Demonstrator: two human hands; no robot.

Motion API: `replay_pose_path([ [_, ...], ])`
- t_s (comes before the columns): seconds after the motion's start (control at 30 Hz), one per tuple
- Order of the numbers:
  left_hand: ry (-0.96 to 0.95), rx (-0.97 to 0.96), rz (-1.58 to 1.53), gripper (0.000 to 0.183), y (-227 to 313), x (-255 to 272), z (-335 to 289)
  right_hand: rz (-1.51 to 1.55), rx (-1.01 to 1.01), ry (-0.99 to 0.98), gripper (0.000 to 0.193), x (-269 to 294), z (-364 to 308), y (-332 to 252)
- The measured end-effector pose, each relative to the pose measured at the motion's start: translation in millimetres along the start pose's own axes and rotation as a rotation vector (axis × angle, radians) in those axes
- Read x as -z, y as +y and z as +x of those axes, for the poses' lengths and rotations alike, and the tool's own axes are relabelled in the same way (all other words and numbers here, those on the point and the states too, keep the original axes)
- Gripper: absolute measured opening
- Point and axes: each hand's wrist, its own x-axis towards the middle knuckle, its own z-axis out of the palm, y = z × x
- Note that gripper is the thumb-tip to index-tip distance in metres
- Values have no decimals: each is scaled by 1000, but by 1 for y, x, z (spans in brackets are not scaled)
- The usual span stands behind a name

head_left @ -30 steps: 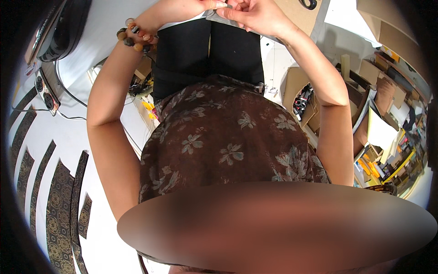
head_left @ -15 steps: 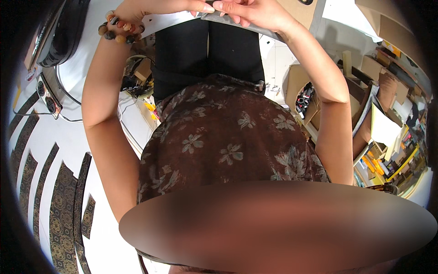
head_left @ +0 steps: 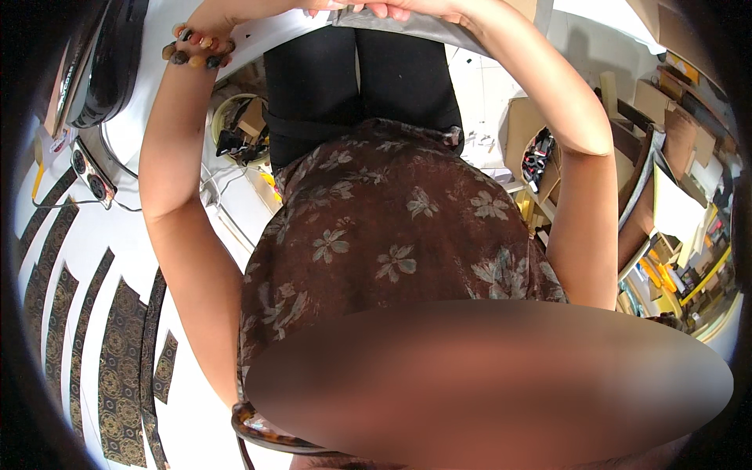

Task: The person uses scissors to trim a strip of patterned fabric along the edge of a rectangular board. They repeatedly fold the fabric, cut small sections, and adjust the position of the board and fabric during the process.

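Observation:
At the top edge of the head view my two hands meet, both partly cut off. My right hand [head_left: 429, 6] has its fingers curled at the edge of a grey flat strip [head_left: 446, 31], which looks like fabric or a thin sheet. Beside the strip's left end is my left hand [head_left: 262, 6], a beaded bracelet [head_left: 200, 48] round its wrist. Only a few of its fingertips show; they look closed, and what lies between them is hidden. The strip crosses above my black-trousered legs [head_left: 313, 86], over the white table's edge [head_left: 274, 47].
Dark gold-patterned fabric strips [head_left: 121, 376] lie on a white surface at the left. Near them are a power socket block [head_left: 94, 176] with cables and a black machine [head_left: 117, 63]. A round bin [head_left: 243, 129] stands by my legs. Boxes and scraps [head_left: 666, 157] crowd the right.
Both hands have shifted up, so more of them is cut off by the top edge. The grey strip has moved slightly up and left. The thumbs seen before are out of view.

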Motion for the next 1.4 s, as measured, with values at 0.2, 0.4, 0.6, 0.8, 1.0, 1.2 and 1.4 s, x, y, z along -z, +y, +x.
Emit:
replay_pose_path([
  [0.2,71,66,-51,7,9,-7,-6,-189,72,-19,35,4,-6,-10],
  [0.4,797,515,-360,20,32,-64,-56,-289,219,-30,40,2,-15,-13],
  [0.6,1022,647,-603,39,66,-138,-40,-446,344,120,40,-2,-30,-9],
  [0.8,949,596,-934,52,53,-153,-31,-488,351,158,36,-5,-33,-14],
  [1.0,1078,403,-1155,40,51,-164,-18,-500,404,158,32,-2,-35,-11],
  [1.2,1153,403,-1067,28,47,-170,-14,-505,433,164,32,-4,-33,-11],
  [1.4,1176,470,-990,22,52,-167,-8,-483,524,141,33,0,-28,-1],
])
